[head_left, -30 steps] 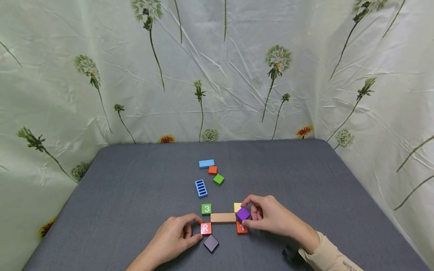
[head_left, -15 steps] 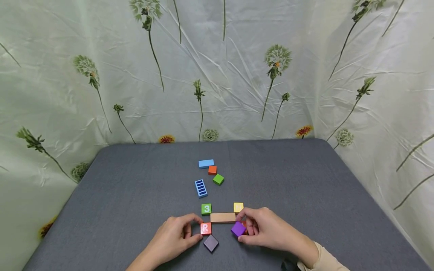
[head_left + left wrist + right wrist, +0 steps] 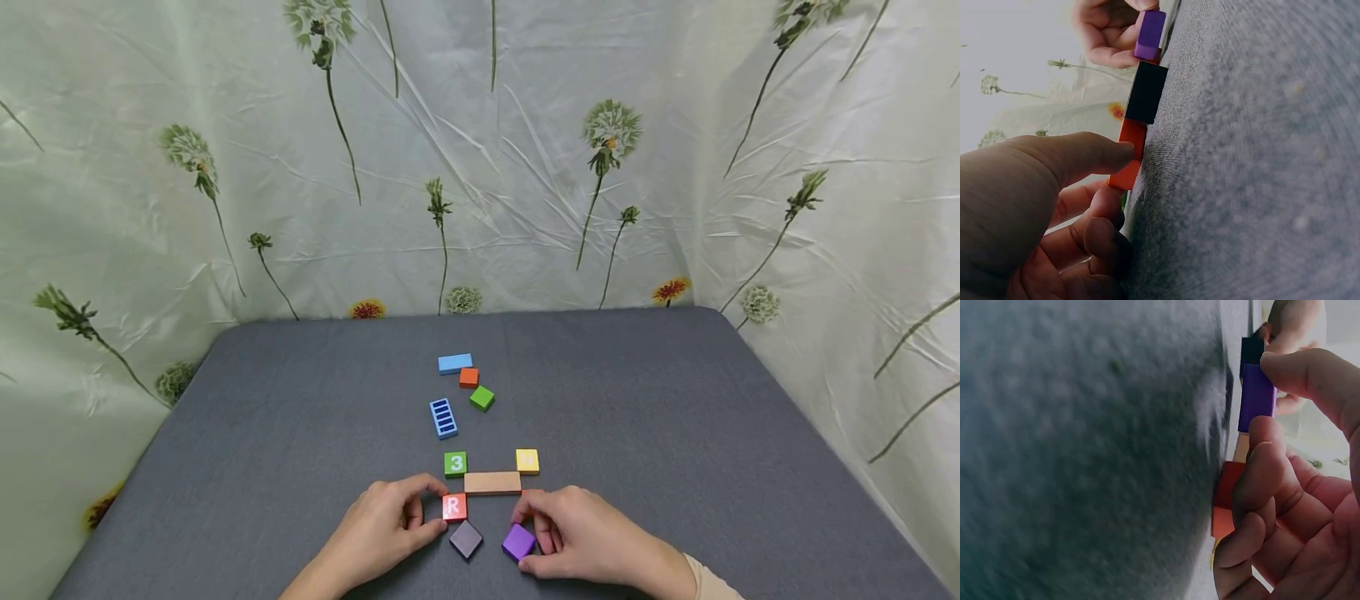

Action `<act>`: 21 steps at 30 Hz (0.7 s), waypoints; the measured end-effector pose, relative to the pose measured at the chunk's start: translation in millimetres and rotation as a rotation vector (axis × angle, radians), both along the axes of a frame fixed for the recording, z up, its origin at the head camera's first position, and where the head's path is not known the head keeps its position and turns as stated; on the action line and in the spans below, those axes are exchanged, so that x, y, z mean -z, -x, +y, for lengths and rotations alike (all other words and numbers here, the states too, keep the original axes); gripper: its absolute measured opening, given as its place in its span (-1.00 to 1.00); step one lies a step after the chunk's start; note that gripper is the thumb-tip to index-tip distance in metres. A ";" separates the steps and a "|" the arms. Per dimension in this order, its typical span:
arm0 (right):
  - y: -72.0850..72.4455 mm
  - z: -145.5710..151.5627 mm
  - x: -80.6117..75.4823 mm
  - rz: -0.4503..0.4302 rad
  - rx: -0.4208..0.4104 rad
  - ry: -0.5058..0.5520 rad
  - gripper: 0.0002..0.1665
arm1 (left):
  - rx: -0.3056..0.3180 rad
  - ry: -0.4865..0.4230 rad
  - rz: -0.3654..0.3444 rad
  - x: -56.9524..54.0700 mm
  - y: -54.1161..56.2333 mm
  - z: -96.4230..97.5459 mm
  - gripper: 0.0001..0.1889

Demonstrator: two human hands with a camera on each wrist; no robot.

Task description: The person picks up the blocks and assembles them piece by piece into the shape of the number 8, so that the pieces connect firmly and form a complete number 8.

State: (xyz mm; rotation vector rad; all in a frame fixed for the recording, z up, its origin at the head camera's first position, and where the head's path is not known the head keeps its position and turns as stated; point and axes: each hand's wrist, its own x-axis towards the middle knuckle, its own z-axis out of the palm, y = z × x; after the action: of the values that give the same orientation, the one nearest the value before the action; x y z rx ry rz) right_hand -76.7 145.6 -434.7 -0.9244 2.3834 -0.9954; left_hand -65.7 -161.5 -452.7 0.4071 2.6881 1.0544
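My left hand [image 3: 390, 527] pinches a red block lettered R [image 3: 453, 507] between thumb and fingers on the table. Just in front of that block lies a dark block [image 3: 467, 540], turned cornerwise. A purple block [image 3: 518, 542] is held between the thumb and index finger of my right hand [image 3: 588, 537], right of the dark one. Behind my right fingers an orange-red block [image 3: 532, 493] is mostly hidden; in the right wrist view an orange-red block [image 3: 1227, 487] shows past the fingers. Between the two sides runs a flat wooden plank [image 3: 492, 482].
A green block marked 3 [image 3: 455, 464] and a yellow block [image 3: 527, 461] stand behind the plank's ends. Farther back lie a blue block with dark bars [image 3: 443, 418], a green block [image 3: 482, 397], an orange block [image 3: 468, 377] and a plain blue block [image 3: 455, 363].
My right hand has brought the purple block from above the plank's right end toward the near side, uncovering the yellow block. The left hand stays on the R block.
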 end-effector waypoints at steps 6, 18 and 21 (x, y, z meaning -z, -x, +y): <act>-6.1 -0.9 5.4 0.105 -0.035 -0.007 -0.64 | 0.001 0.003 -0.005 0.3 0.5 0.3 -0.72; -8.7 -2.6 2.6 0.104 -0.015 -0.077 -0.63 | 0.003 0.005 -0.006 -0.5 0.6 0.0 -0.72; -8.2 -2.7 2.7 0.115 -0.009 -0.090 -0.63 | 0.003 0.004 -0.004 -0.7 0.4 0.2 -0.72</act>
State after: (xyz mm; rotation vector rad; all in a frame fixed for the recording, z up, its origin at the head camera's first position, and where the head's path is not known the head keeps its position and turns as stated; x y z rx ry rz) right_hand -68.6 142.9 -437.3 -0.9826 2.4941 -0.8451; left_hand -66.1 -161.4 -452.0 0.4081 2.6846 1.0471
